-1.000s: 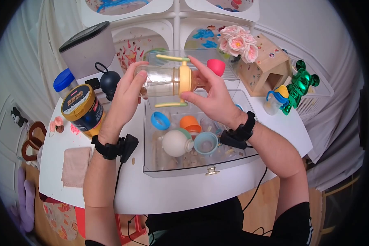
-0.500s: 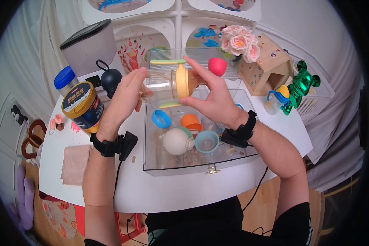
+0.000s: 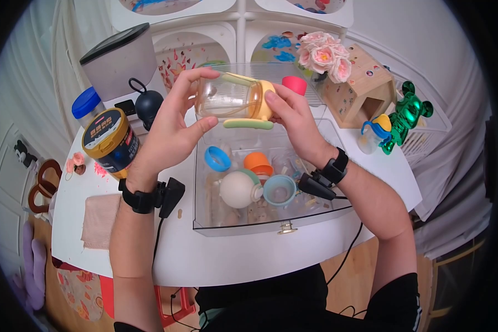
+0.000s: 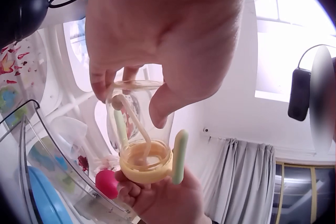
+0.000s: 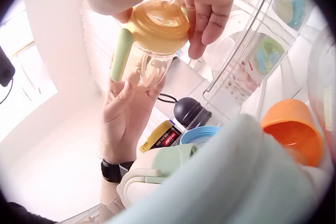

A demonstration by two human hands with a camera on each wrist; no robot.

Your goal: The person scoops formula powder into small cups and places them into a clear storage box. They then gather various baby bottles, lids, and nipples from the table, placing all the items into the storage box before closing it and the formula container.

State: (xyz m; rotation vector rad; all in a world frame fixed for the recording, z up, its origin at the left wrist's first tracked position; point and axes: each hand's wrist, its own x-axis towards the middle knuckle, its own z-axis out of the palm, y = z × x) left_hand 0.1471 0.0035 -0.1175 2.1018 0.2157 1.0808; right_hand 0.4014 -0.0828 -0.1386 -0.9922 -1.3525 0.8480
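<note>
A clear bottle (image 3: pixel 227 100) with a yellow collar and two green-tipped handles lies sideways in the air above the clear box (image 3: pixel 249 226). My left hand (image 3: pixel 174 119) grips its base end, thumb below and fingers above. The right hand (image 3: pixel 297 119) pinches the yellow collar (image 3: pixel 266 99). In the left wrist view a straw (image 4: pixel 140 129) shows inside the bottle, running to the yellow collar (image 4: pixel 147 170). From the right wrist, the collar (image 5: pixel 158 27) sits between thumb and fingers, with a green handle (image 5: pixel 122 56) beside it.
The box holds a blue ring (image 3: pixel 217 159), an orange cup (image 3: pixel 258 163), a white round item (image 3: pixel 238 190) and a light blue cup (image 3: pixel 279 191). A tub (image 3: pixel 110 141) and a cloth (image 3: pixel 100 220) are at left; a sippy cup (image 3: pixel 374 135) and wooden house (image 3: pixel 359 88) at right.
The bottle has turned about its long axis, its near handle swinging up and toward the right. My left hand has spread around the base end; the right fingers have shifted onto the collar.
</note>
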